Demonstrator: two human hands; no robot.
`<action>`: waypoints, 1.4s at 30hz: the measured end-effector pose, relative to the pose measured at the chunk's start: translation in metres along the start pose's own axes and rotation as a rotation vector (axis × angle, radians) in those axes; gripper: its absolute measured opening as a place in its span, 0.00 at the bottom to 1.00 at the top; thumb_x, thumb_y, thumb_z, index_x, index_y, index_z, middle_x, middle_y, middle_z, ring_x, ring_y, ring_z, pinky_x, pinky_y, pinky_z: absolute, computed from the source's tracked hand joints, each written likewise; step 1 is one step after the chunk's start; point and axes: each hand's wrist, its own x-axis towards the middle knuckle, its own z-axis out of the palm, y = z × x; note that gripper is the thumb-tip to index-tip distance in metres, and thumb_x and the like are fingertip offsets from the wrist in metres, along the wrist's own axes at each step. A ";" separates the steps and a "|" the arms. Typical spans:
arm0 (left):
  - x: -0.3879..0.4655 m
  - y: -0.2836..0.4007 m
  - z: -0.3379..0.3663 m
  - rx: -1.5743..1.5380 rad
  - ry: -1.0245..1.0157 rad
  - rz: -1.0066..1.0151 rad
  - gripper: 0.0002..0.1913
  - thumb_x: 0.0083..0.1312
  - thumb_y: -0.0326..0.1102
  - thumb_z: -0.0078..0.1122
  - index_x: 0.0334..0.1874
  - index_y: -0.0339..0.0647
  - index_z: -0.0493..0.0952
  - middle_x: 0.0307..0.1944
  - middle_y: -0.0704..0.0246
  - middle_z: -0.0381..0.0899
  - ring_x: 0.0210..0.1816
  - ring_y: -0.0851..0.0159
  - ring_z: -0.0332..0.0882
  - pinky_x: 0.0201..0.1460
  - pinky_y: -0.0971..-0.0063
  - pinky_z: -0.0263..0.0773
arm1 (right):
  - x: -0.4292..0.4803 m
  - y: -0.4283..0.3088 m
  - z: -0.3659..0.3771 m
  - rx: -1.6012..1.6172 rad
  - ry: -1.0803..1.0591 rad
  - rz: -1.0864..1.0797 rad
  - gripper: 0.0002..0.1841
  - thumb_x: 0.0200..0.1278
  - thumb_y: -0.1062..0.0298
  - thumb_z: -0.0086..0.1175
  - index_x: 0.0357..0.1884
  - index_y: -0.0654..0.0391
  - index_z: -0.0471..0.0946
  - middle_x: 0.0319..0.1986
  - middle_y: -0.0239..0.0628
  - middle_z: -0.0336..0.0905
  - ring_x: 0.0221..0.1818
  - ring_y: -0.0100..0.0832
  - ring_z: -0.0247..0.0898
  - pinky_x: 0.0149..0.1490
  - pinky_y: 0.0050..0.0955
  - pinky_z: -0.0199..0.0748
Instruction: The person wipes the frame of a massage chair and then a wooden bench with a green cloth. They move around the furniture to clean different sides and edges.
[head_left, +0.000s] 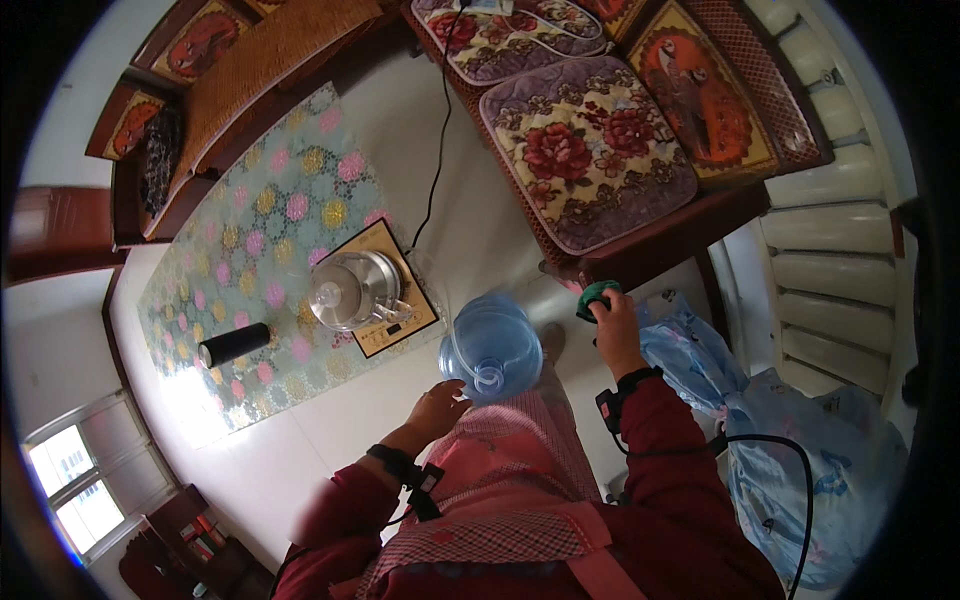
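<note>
My right hand (619, 330) holds a dark green cloth or scrubbing pad (598, 300) near the front corner of the wooden bench. A large clear blue plastic water jug (499, 337) with a pale handle stands right before me. My left hand (439, 410) is at the jug's lower left side, fingers slightly bent; whether it touches the jug is hard to tell. To the left, a glass kettle (352, 289) with a steel base sits on a gold-coloured induction cooker (416, 304). A black cylindrical bottle (234, 345) lies or stands farther left on the flowered tablecloth (255, 277).
A wooden bench (637, 262) with a flowered seat cushion (592, 157) is at the upper right. Blue plastic bags (795, 465) lie at the right by a white radiator (832, 247). A black cord (444, 142) runs from the cooker towards the bench.
</note>
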 end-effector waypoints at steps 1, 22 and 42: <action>-0.001 0.002 -0.003 0.021 0.001 0.004 0.24 0.63 0.43 0.58 0.58 0.36 0.70 0.47 0.57 0.78 0.45 0.57 0.78 0.50 0.67 0.73 | -0.006 0.000 0.001 0.045 -0.035 0.039 0.12 0.52 0.75 0.54 0.40 0.55 0.78 0.46 0.44 0.69 0.50 0.47 0.65 0.53 0.41 0.69; -0.025 0.052 -0.049 0.459 -0.139 0.355 0.26 0.62 0.48 0.58 0.56 0.36 0.71 0.48 0.55 0.77 0.51 0.52 0.75 0.55 0.65 0.69 | -0.346 -0.065 -0.089 0.274 -0.523 0.773 0.18 0.55 0.73 0.52 0.48 0.48 0.80 0.45 0.51 0.75 0.47 0.50 0.73 0.52 0.42 0.72; -0.066 0.164 0.080 0.580 -0.236 0.546 0.25 0.61 0.46 0.59 0.55 0.35 0.72 0.48 0.55 0.78 0.48 0.52 0.77 0.51 0.65 0.72 | -0.390 0.041 -0.165 0.381 -0.287 0.597 0.14 0.60 0.64 0.49 0.45 0.53 0.79 0.39 0.51 0.76 0.46 0.50 0.71 0.52 0.44 0.70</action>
